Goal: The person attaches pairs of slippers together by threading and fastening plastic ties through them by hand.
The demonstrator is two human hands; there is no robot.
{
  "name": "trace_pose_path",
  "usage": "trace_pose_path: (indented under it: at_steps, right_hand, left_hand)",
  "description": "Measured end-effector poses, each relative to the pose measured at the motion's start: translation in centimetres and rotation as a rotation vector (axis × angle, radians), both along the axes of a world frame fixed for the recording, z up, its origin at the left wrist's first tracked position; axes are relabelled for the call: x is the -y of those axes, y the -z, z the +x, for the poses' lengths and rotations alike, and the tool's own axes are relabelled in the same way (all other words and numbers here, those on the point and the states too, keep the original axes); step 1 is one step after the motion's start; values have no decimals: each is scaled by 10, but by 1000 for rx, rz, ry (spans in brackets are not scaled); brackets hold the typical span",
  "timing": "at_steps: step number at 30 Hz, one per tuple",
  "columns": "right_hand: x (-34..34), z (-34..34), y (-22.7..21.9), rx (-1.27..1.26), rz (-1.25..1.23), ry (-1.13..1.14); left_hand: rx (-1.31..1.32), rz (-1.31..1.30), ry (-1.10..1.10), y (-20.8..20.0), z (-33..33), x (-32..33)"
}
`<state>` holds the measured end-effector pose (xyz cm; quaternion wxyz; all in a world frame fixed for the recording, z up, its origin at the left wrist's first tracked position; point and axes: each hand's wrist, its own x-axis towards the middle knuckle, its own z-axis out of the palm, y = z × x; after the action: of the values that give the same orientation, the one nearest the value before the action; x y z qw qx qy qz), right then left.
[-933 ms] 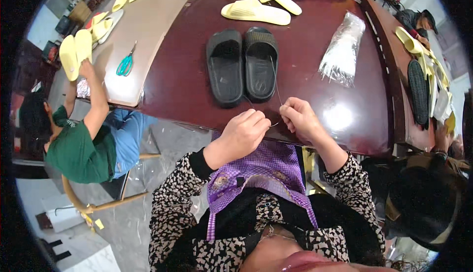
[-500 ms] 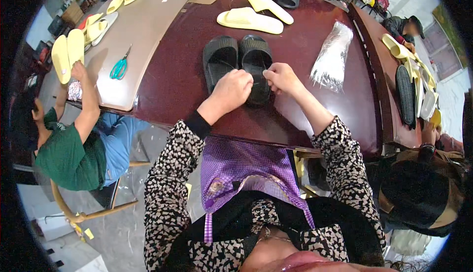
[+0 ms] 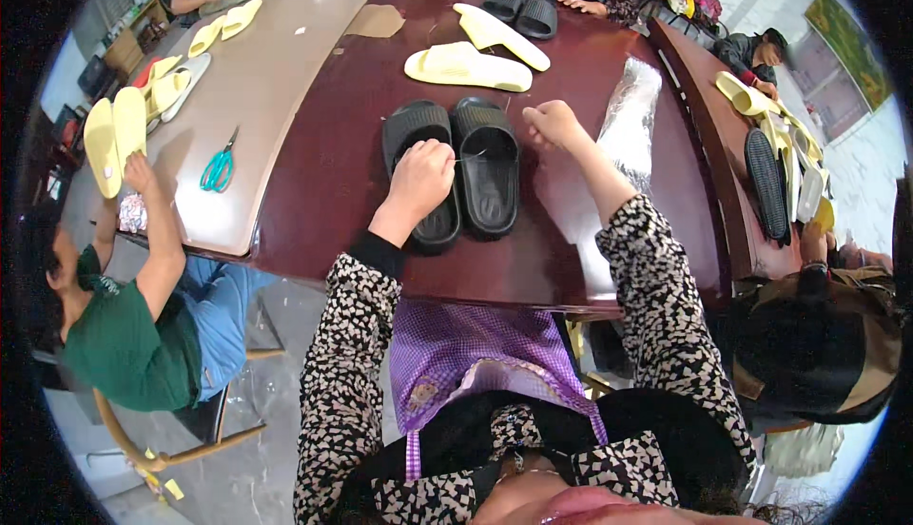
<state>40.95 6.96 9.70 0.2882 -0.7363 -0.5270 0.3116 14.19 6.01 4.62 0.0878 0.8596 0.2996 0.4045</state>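
Head view: two black slippers lie side by side on my dark red desk, toes pointing away. My left grip (image 3: pixel 423 178), curled narrow, hides the left slipper's (image 3: pixel 416 118) middle. My right grip (image 3: pixel 558 126), pinched narrow, hangs just right of the right slipper (image 3: pixel 491 192). A thin strand (image 3: pixel 470 156) nears my left fingertips; whether either grip holds it, I cannot tell.

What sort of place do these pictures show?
Probably a footwear workshop: black open-toed slides and pale yellow slides lie on a glossy dark red table, with teal-handled scissors nearby.
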Motion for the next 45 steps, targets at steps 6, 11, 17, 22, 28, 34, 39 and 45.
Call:
trace_pose_path:
  at_steps: [6, 11, 17, 22, 28, 34, 39, 45]
  right_hand:
    - [-49, -10, 22, 109, -96, 87]
    - [-74, -8, 39, 329, 40, -63]
    - [-100, -25, 29, 108, 351, -124]
    - [-107, -98, 3, -56, 269, -416]
    - [-115, -131, 2, 199, 147, -654]
    - [-121, -143, 1, 20, -72, -630]
    - [-119, -155, 9, -83, -65, -567]
    - [-118, -135, 22, -391, 164, -288]
  left_hand:
    - [59, 39, 11, 3, -3, 3]
    - [52, 49, -11, 5, -8, 3]
    - [36, 50, -25, 7, -6, -1]
    - [13, 49, -38, 10, -12, -3]
    - [8, 50, -50, 8, -8, 2]
    - [11, 68, -57, 9, -9, -2]
    - [-2, 6, -17, 6, -14, -1]
    - [190, -47, 11, -3, -8, 0]
